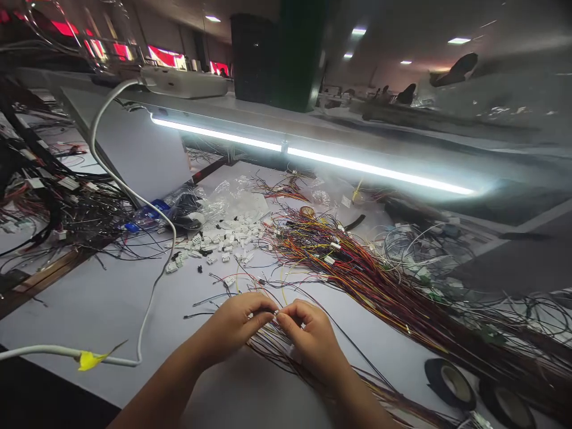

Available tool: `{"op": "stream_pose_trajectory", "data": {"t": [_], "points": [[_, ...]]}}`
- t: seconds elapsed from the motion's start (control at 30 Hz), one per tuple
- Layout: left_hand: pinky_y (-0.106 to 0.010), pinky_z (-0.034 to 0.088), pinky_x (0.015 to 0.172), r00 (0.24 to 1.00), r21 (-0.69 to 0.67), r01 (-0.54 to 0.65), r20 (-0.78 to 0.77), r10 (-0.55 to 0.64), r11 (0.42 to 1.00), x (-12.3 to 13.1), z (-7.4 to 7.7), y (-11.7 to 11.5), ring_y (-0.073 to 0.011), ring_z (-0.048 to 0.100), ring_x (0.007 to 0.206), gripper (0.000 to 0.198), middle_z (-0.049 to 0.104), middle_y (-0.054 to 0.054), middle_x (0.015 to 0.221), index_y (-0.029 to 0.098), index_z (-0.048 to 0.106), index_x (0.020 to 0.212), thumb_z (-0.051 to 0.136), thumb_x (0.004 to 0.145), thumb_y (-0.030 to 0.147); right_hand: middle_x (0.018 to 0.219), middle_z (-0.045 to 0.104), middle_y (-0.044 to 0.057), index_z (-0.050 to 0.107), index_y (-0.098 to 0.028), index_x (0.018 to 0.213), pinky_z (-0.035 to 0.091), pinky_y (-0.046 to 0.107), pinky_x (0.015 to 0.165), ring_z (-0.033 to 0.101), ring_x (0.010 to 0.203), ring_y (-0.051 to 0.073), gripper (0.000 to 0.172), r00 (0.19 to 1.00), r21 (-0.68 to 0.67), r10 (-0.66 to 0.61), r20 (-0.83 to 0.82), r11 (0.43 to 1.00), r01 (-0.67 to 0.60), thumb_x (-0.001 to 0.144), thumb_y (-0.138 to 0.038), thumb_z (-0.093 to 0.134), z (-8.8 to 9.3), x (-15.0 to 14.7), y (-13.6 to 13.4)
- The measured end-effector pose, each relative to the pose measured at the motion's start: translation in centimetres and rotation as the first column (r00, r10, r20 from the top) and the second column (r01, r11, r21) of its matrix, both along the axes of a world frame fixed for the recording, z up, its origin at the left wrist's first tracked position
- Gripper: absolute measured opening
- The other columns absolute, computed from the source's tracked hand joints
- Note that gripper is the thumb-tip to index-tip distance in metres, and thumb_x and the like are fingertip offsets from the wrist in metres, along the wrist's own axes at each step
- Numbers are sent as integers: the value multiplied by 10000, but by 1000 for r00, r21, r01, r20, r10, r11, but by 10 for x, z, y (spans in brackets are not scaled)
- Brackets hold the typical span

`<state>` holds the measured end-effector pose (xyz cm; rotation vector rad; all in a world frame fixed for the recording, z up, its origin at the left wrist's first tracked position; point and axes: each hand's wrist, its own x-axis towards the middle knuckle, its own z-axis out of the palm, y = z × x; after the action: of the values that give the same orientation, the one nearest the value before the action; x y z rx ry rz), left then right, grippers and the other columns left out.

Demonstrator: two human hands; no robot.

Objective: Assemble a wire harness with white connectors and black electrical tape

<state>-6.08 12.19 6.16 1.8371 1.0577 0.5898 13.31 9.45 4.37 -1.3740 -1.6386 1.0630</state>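
My left hand [239,325] and my right hand [310,330] meet at their fingertips above the white tabletop, near the front edge. Both are closed in a pinch around a tiny whitish piece [276,313], too small to name and mostly covered by the fingers. Thin wires [272,345] in dark, red and yellow pass under and between the hands. Several loose wire ends with metal terminals fan out beyond my left hand, near a white connector housing [229,280]. Whether either hand also grips a wire is hidden.
White connector housings [227,241] lie scattered ahead, by clear plastic bags [236,202]. A thick multicoloured wire bundle [357,268] runs along the right, with black tape rolls [450,384] at front right. A white cable [154,286] hangs at left. A light tube [379,170] glows under the shelf.
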Motion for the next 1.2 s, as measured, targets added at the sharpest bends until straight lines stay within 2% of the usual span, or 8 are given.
{"op": "stream_pose_trajectory", "data": {"t": [0.13,0.43,0.6,0.8,1.0,1.03,1.1,1.2], "points": [[-278,445,815,989,110,-42,-136,57,993,-22,8,-7,-183,591,914,186,663,-11,969,262,634,979,463,925,308,763,658,2,654,-217,807,407,248,647,594,721,152,149,975,34,81,207,995,-90,883,-283,544,11,10,-13],[-322,407,733,830,315,294,-552,-78,902,-18,-41,-5,-210,551,827,205,617,-47,853,237,672,909,467,911,239,875,704,27,641,-237,911,405,302,638,660,769,227,108,687,24,163,709,967,-253,858,-205,552,-22,7,-41],[-339,400,815,882,407,266,-469,-50,874,-19,-19,-12,-212,546,915,228,630,-58,1000,211,644,919,419,920,180,1029,657,49,599,-253,1099,425,316,742,607,916,238,308,767,195,34,640,959,-205,801,-195,651,-19,4,-43],[-277,429,723,955,5,125,-271,-119,992,-21,23,-38,-179,575,806,216,643,-21,897,231,629,996,431,917,266,733,627,-4,595,-253,1026,350,276,616,555,666,170,173,850,449,-6,527,851,-273,920,-168,487,-35,-4,-52],[-219,433,577,991,-301,11,-125,-51,954,-25,5,-47,-138,564,632,159,613,-3,769,204,687,790,577,822,314,839,646,-13,612,-271,1049,398,238,657,584,772,152,172,838,259,315,445,851,-457,891,-328,572,-25,9,-37],[-214,427,536,993,-371,-28,-118,-17,928,-26,1,-49,-127,545,579,153,595,2,747,192,679,759,588,803,308,898,650,-4,601,-266,1086,415,242,706,587,832,158,219,851,215,326,411,873,-438,884,-348,580,-23,18,-26],[-211,418,485,993,-476,-99,-104,56,874,-29,-5,-53,-118,515,526,137,562,12,716,182,661,745,619,763,311,898,639,22,607,-229,1062,418,270,749,578,857,176,205,883,158,105,457,968,-197,905,-342,540,-21,38,-2],[-213,413,478,987,-501,-162,-65,149,850,-32,-11,-60,-132,506,546,146,534,17,684,186,632,744,641,742,332,944,632,75,615,-184,954,400,330,777,563,913,234,152,759,112,-141,636,990,90,862,-295,569,-26,62,24]]}}
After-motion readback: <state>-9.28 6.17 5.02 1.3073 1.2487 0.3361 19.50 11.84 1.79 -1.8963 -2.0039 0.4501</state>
